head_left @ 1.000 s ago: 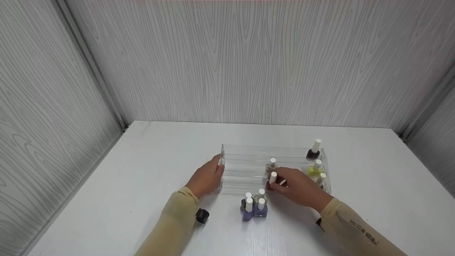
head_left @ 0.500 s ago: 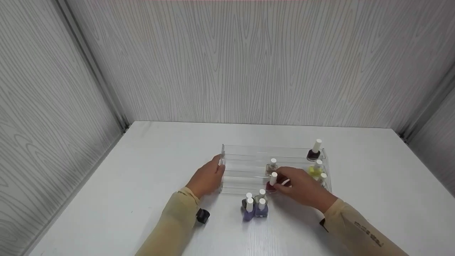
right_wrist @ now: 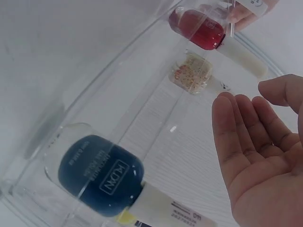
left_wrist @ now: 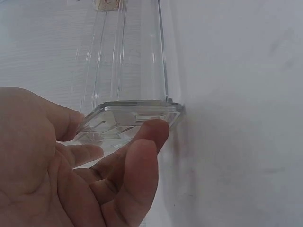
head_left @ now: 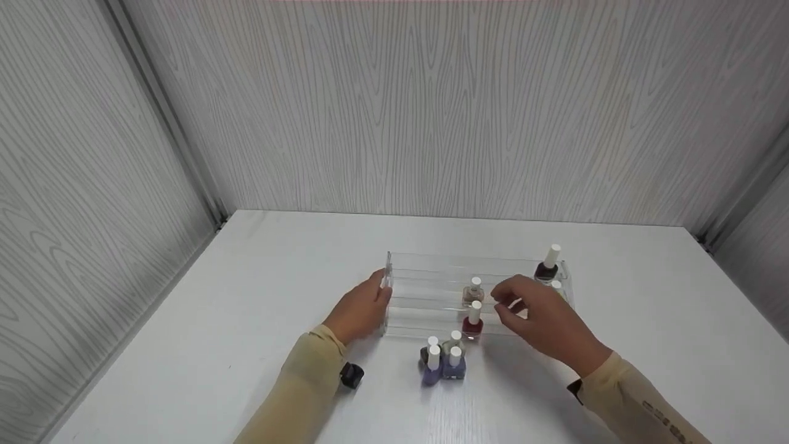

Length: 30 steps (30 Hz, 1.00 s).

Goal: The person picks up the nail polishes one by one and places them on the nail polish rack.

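A clear acrylic stepped rack (head_left: 431,290) stands on the white table. My left hand (head_left: 377,295) holds its left end plate (left_wrist: 137,111), thumb (left_wrist: 142,151) on one side and fingers behind it. A red nail polish bottle (head_left: 473,325) stands upright on the lowest step, with a beige bottle (head_left: 473,293) a step above. My right hand (head_left: 506,303) hovers just right of both, fingers relaxed and holding nothing. The right wrist view shows its bare palm (right_wrist: 255,151) near the red bottle (right_wrist: 199,28) and beige bottle (right_wrist: 191,73).
A dark bottle (head_left: 546,266) stands on the rack's top step at the right (right_wrist: 102,175). Several bottles (head_left: 442,357) cluster on the table in front of the rack. Grey wood-grain walls enclose the table (head_left: 246,277) on three sides.
My right hand let go of the red bottle and drew back up and to the right. The red bottle now stands alone on the lowest step. The left hand stayed put.
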Motion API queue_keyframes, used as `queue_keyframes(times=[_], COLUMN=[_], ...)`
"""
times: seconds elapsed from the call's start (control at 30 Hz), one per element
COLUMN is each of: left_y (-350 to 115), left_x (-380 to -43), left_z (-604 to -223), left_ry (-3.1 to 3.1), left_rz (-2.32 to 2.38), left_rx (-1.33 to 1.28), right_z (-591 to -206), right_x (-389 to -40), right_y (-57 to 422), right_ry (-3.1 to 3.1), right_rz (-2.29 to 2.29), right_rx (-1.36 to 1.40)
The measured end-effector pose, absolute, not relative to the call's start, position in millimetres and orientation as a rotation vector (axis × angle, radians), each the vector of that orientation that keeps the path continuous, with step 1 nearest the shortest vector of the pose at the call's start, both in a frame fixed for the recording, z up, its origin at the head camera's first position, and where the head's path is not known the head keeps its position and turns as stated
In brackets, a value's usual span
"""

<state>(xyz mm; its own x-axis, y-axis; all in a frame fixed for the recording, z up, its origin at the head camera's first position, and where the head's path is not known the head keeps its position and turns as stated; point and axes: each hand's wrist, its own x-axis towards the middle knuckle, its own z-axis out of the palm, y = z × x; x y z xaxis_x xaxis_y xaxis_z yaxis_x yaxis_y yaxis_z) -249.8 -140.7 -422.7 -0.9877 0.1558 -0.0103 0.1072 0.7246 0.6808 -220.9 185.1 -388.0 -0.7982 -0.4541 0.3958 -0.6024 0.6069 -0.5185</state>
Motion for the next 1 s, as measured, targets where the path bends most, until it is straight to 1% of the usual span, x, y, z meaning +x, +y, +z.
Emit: queue_keyframes(times=[0.47,0.7,1.0], left_y=[-140,-141,-144], left_x=[-250,-250,-250], left_z=[-421,-420,-421], left_ry=[2.839,2.803,2.806], left_rz=[1.100,1.127,1.140], left_rx=[0.225,0.171,0.173], right_z=[-375,-375,-376], right_x=[-218,-218,-219], right_y=[200,196,194], right_ry=[-2.434,-2.442,-2.421], right_rz=[0.865,0.893,0.888], right_rx=[0.892,0.929,0.955])
